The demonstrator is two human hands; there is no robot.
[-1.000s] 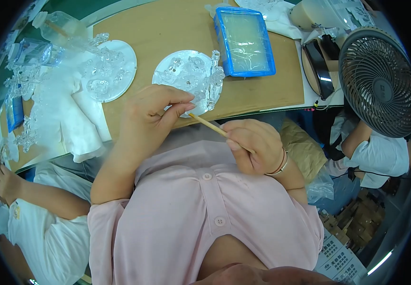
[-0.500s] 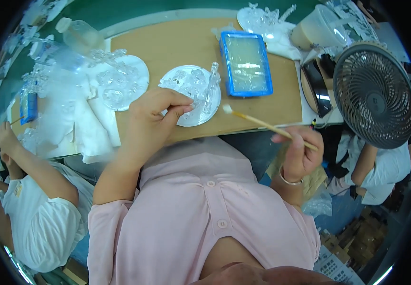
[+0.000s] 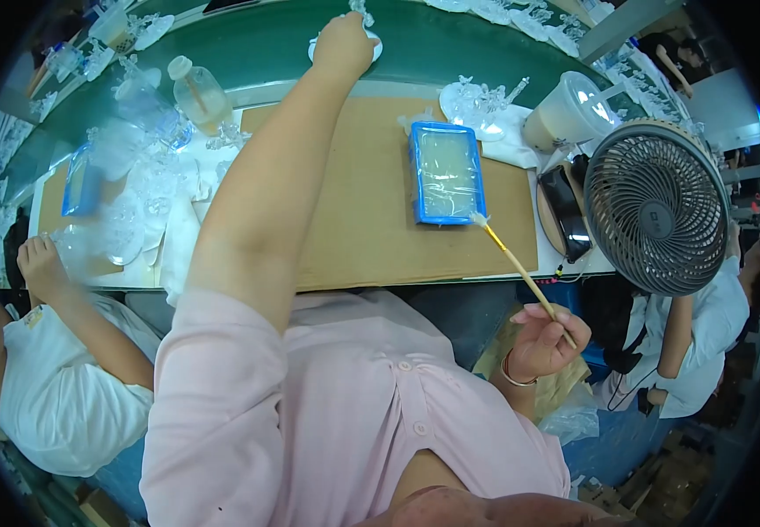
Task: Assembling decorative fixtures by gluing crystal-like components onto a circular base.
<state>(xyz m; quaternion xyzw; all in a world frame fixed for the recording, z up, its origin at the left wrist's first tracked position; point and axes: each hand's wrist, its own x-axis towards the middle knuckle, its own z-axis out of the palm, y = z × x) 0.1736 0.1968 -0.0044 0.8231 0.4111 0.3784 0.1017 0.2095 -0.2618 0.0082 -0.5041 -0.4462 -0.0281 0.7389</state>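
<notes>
The blue tray [image 3: 446, 219], filled with something pale under a glossy, wrinkled top, sits on a brown cardboard sheet [image 3: 371, 211] that covers the middle of the surface [image 3: 389, 89]. Nearer the person than the tray and to its right, the right hand [image 3: 551, 338] has its fingers closed on the wooden handle of a brush [image 3: 520, 270]; the brush slants up to the left, its whitish tip at the tray's near right corner — whether it touches there I cannot tell. Beyond the tray and to its left, at the end of an outstretched arm, the left hand [image 3: 345, 46] is bent over a small white plate [image 3: 374, 49] on a green strip [image 3: 450, 48]. The back of that hand hides most of its fingers, so I cannot tell whether they are clamped on the plate or apart; a clear piece [image 3: 362, 11] shows just past the knuckles. Just beyond the tray's far right corner stands another white plate [image 3: 487, 126] with clear, branching pieces [image 3: 483, 98] on it, and farther right of the tray is a see-through jug [image 3: 573, 112]. A dark, glossy object [image 3: 564, 209] lies right of the tray, with a grey fan [image 3: 656, 211] farther out. Well left of the tray stands a capped bottle [image 3: 200, 95].
</notes>
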